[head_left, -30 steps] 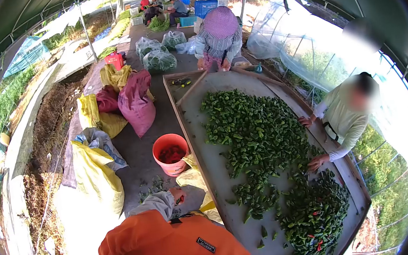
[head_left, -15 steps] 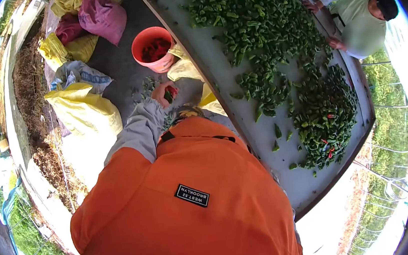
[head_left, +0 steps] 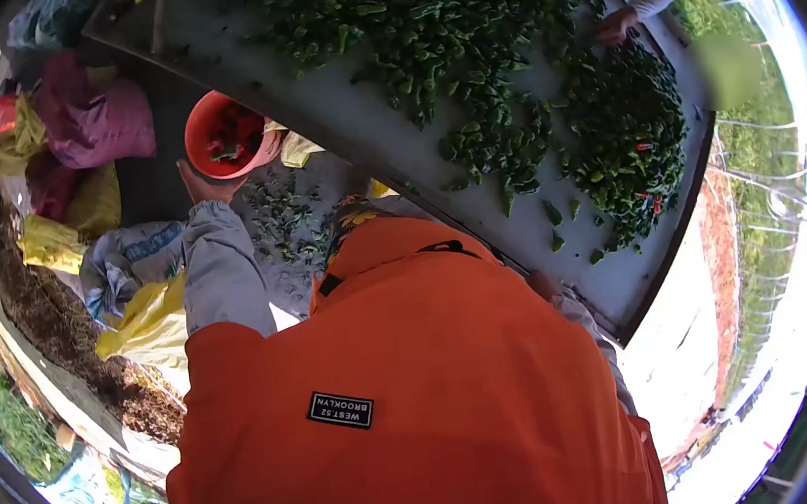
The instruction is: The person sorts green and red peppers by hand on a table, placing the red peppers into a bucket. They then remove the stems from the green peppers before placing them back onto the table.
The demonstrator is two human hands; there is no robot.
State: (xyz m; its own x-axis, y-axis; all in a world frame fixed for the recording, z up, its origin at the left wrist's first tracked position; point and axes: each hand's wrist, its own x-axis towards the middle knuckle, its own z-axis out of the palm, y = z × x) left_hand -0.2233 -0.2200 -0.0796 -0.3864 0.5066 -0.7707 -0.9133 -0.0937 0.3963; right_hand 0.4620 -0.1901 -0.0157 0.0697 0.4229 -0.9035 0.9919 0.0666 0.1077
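My left hand (head_left: 209, 186) is at the near side of a red-orange bucket (head_left: 268, 151), thumb and fingers apart, with nothing seen in it. Red peppers (head_left: 240, 126) lie inside the bucket, along with a bit of green. Only a small part of my right hand (head_left: 544, 286) shows at the near edge of the table (head_left: 585, 276); its fingers cannot be made out. Across the table spreads a thick layer of green peppers (head_left: 485, 93), with a few red ones (head_left: 655, 204) in the heap at the right.
Pink sacks (head_left: 94, 113), yellow sacks (head_left: 155, 320) and a white-blue sack (head_left: 131, 263) stand at the left. Green bits (head_left: 285, 216) litter the floor below the bucket. Across the table, a co-worker's hand (head_left: 617, 26) reaches to the peppers.
My left hand has moved from beside my body to the bucket, and the red and green pepper pieces it held are gone from it. The co-worker's hand has reached further over the table.
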